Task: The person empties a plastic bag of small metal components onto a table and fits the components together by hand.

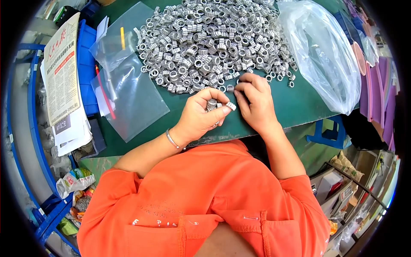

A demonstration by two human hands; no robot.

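Note:
A large heap of small ribbed metal rings [214, 40] covers the far middle of the green table. My left hand [200, 110], with a bangle on its wrist, is closed around several of these rings in front of the heap. One ribbed metal ring [231, 106] sticks out between its thumb and forefinger, while others show inside the curled fingers. At the heap's near edge, my right hand [257, 100] has its fingers bent and pinched together. A blurred metal ring [230, 88] is at its fingertips; the fingers partly hide the contact.
Clear plastic sheets [137, 103] lie on the table [192, 124] at left, with a red pencil [105, 92] and a yellow stick [122, 38]. Beyond them are a blue bin [87, 64] and a newspaper [63, 73]. A clear plastic bag [325, 60] lies at right; a blue stool [329, 133] stands below.

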